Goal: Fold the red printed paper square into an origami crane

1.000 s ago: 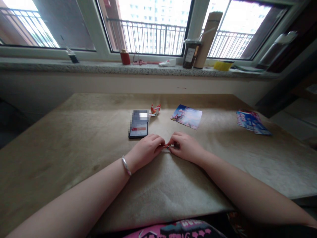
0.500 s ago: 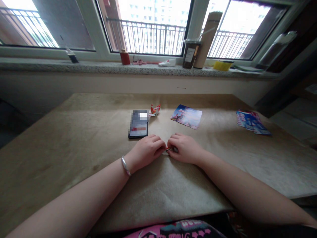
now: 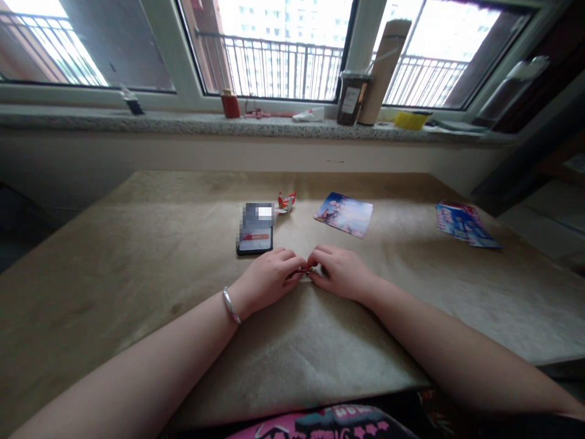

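My left hand (image 3: pixel 274 273), below a silver bangle (image 3: pixel 231 305), is closed in a pinch. Facing it, my right hand (image 3: pixel 340 271) pinches too, its fingertips close against the left ones. Between them shows a small reddish piece (image 3: pixel 306 271), mostly covered by the fingers; its kind cannot be made out. A phone (image 3: pixel 256 238) with a lit screen lies just beyond my left hand. Beside the phone is a crumpled red and white wrapper (image 3: pixel 286 201). Past my right hand lies a blue and pink printed card or sheet (image 3: pixel 345 214), flat on the table.
Several printed cards (image 3: pixel 464 224) overlap at the right of the cloth-covered table (image 3: pixel 114 262). On the windowsill (image 3: pixel 183 125) stand a red bottle (image 3: pixel 230 105), a dark lidded container (image 3: pixel 351 100), a cardboard tube (image 3: pixel 386 73) and a yellow roll (image 3: pixel 411 120).
My fingertips have shifted slightly, and more of the small reddish piece shows at the left fingers. The right hand has moved a little left and up. Phone, wrapper and cards stay put.
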Demonstrator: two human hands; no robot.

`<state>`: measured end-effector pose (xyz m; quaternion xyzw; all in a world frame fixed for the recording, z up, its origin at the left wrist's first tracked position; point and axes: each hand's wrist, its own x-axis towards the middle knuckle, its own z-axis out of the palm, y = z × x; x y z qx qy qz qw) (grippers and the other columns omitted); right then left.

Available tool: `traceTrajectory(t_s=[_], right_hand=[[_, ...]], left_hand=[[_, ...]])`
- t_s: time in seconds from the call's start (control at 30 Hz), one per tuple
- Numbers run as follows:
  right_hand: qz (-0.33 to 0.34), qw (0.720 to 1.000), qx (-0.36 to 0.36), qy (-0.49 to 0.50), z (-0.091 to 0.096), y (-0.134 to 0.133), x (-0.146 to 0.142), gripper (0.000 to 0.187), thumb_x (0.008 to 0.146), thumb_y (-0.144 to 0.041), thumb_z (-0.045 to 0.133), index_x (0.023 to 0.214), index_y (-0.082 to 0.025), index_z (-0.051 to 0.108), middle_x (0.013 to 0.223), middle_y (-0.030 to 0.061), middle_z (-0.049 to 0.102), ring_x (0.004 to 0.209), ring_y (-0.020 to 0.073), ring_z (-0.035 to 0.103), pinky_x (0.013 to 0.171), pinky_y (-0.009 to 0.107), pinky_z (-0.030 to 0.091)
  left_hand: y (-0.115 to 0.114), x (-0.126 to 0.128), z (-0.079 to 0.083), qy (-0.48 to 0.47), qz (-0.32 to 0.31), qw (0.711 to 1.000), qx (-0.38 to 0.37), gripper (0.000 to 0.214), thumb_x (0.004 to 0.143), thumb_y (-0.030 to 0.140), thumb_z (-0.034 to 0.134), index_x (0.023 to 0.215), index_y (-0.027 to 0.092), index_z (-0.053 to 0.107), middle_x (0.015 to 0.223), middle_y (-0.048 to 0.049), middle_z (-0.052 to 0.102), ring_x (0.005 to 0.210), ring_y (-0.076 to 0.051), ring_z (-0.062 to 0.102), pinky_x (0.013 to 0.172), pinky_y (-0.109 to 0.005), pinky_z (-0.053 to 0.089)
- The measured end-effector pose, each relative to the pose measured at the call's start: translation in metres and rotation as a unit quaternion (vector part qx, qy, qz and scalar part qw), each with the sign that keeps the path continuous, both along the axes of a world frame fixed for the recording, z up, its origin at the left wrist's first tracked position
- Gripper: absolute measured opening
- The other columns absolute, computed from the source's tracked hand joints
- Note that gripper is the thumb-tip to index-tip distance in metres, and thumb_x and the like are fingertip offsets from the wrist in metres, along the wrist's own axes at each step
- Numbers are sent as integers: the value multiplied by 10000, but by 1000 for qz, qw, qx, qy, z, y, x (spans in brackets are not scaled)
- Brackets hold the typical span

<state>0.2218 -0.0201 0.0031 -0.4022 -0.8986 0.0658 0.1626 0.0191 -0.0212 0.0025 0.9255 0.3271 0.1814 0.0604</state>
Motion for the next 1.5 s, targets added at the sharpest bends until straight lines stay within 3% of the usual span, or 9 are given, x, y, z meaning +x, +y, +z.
traceTrajectory(t_s=[0.23,0.43,0.73,0.93,1.1,1.5], right_hand=[[-5,1000,-5,22,-1,-1,0,90,795,-228,564,880,-204,576,876,6,605,704,107,550,647,222,361],[-14,1000,-2,20,0,-2,-1,71,794,-236,576,855,-206,595,857,5,615,736,123,557,642,227,356],[31,998,43,27,-5,2,2,65,825,-237,539,800,-202,589,880,30,605,816,150,542,693,237,375],[33,999,10,39,-2,0,1,42,808,-206,542,799,-200,582,881,27,595,777,134,543,656,226,369],[-2,998,-29,51,-3,-1,-1,73,784,-193,557,853,-196,579,817,6,589,690,112,524,640,222,363],[-9,999,-30,28,-2,1,-2,62,788,-244,562,778,-184,573,780,18,598,751,139,525,638,232,351]], left_hand=[[0,1,-1,-14,16,1000,-17,93,850,188,493,905,179,567,856,-38,587,801,-159,538,723,-269,440],[0,1,-2,-17,23,999,-17,84,847,191,498,901,178,561,853,-35,587,805,-163,535,720,-274,439],[-2,3,0,-13,38,999,-17,98,862,213,481,867,172,570,836,-45,576,820,-174,521,748,-289,439],[-2,3,2,-15,32,999,-21,77,846,207,503,869,174,569,855,-48,572,845,-179,517,768,-297,445],[0,2,1,-5,14,1000,-24,96,859,209,495,877,168,580,859,-51,580,850,-174,521,782,-294,445],[-1,4,3,10,29,999,-10,163,886,253,470,808,154,575,822,-55,568,808,-171,508,740,-287,438]])
